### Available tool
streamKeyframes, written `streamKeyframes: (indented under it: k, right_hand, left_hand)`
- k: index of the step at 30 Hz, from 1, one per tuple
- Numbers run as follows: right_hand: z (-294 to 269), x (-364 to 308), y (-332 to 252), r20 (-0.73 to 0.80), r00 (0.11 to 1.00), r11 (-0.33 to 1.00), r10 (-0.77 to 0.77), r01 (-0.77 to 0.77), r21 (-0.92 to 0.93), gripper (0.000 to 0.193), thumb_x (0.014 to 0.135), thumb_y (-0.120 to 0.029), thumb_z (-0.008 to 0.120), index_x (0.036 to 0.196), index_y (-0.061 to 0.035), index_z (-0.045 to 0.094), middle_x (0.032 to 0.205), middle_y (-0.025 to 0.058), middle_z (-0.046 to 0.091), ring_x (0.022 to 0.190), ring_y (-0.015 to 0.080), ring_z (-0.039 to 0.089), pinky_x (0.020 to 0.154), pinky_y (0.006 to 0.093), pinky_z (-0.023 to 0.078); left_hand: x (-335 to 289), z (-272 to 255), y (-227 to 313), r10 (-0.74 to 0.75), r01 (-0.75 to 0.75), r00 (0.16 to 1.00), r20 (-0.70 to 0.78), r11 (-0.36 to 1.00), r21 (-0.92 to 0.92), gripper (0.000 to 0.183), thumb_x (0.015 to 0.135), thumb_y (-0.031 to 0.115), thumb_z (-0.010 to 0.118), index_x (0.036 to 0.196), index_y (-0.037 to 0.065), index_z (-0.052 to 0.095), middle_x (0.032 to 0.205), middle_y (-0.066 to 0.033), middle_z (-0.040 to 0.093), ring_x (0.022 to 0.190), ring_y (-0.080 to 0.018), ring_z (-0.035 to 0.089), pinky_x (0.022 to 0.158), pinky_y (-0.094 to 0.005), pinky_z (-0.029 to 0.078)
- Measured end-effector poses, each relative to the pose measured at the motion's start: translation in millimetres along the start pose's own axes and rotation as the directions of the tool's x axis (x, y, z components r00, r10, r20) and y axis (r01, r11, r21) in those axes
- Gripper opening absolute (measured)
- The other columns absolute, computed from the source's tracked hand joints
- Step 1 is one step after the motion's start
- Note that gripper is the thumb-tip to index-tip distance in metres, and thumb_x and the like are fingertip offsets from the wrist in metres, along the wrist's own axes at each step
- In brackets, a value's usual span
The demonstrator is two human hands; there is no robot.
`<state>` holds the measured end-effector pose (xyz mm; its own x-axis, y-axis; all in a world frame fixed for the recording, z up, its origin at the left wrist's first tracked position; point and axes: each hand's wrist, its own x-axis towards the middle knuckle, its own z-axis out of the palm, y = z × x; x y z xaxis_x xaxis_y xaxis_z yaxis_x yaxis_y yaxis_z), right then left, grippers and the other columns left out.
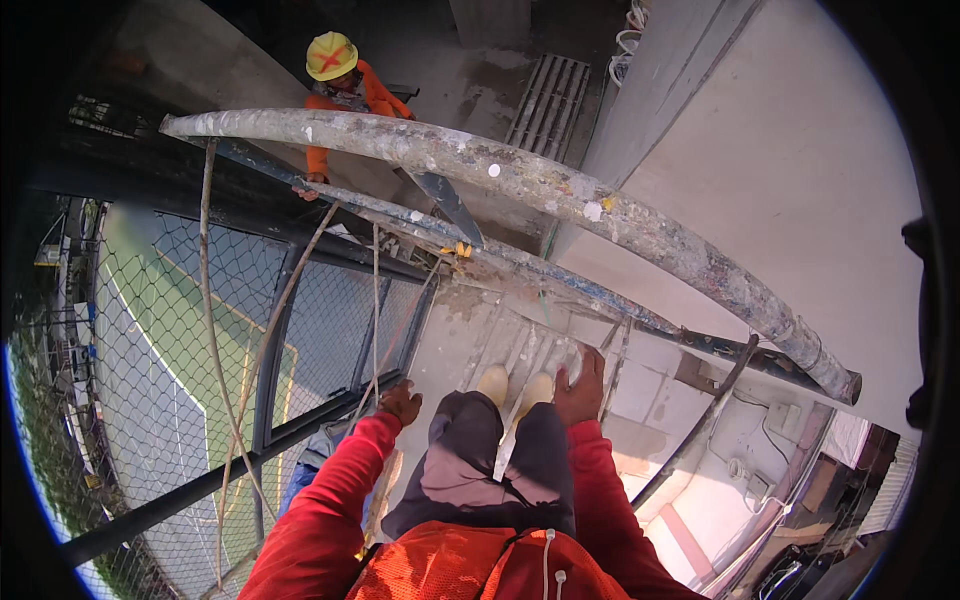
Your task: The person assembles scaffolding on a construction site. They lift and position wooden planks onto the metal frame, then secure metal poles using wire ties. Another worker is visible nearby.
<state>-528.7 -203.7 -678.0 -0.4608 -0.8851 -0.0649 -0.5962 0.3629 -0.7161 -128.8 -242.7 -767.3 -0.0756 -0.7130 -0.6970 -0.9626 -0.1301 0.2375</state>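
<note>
My left hand (400, 402) is beside the dark frame of the mesh fence (190, 330), near a thin rope (375, 300). Its fingers look curled; what they hold, if anything, is hidden. To the right of my knees, my right hand (580, 388) is open, thumb and fingers apart, nothing seen in it. My pale yellow boots (492, 384) rest on narrow planks (510, 340) between the hands. A thick, paint-spattered pipe (450, 150) arches across in front of me. Behind it runs a thinner bluish pipe (560, 268) with a yellow tie (458, 250) around it.
Beyond the pipes, a co-worker in a yellow helmet (331, 56) and orange clothing has a hand at the thinner pipe. A slatted grate (548, 105) lies farther back. On the right stands a concrete wall (770, 190); a green-and-grey court (165, 330) lies far below on the left.
</note>
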Motion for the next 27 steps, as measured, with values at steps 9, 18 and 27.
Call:
streamKeyframes:
  k: [9,18,27]
  right_hand:
    - [-140.6,132.0,-330.8,0.021,0.704,0.631,-0.710,0.650,-0.423,0.059,0.086,-0.029,0.075,0.136,-0.0040,0.058,0.133,0.0146,0.059,0.126,0.0362,0.056,0.098,0.0476,0.050]
    - [-110.7,192.8,-379.6,0.453,0.759,0.590,-0.468,0.650,-0.479,0.048,0.091,-0.046,0.070,0.110,-0.0036,0.056,0.091,0.0213,0.072,0.086,0.0409,0.071,0.075,0.0495,0.056]
    - [-105.2,188.3,-391.7,0.449,0.815,0.566,-0.365,0.577,-0.588,0.045,0.093,-0.044,0.067,0.111,-0.0037,0.055,0.093,0.0224,0.071,0.086,0.0437,0.071,0.075,0.0525,0.055]
  left_hand:
    - [-220.6,-39.7,-61.6,-0.461,0.296,0.879,-0.123,0.728,-0.618,0.049,0.091,0.038,0.069,0.127,0.004,0.065,0.111,-0.0230,0.074,0.106,-0.0359,0.071,0.094,-0.0415,0.054]
    - [-263.3,57.5,-44.6,-0.547,0.387,0.832,0.089,0.458,-0.801,0.054,0.092,0.039,0.070,0.130,0.002,0.063,0.110,-0.0208,0.074,0.102,-0.0300,0.071,0.092,-0.0377,0.053]
    - [-238.9,52.7,-60.2,-0.628,0.345,0.778,0.011,0.413,-0.843,0.047,0.094,0.032,0.070,0.128,0.000,0.063,0.109,-0.0170,0.073,0.103,-0.0241,0.068,0.092,-0.0350,0.052]
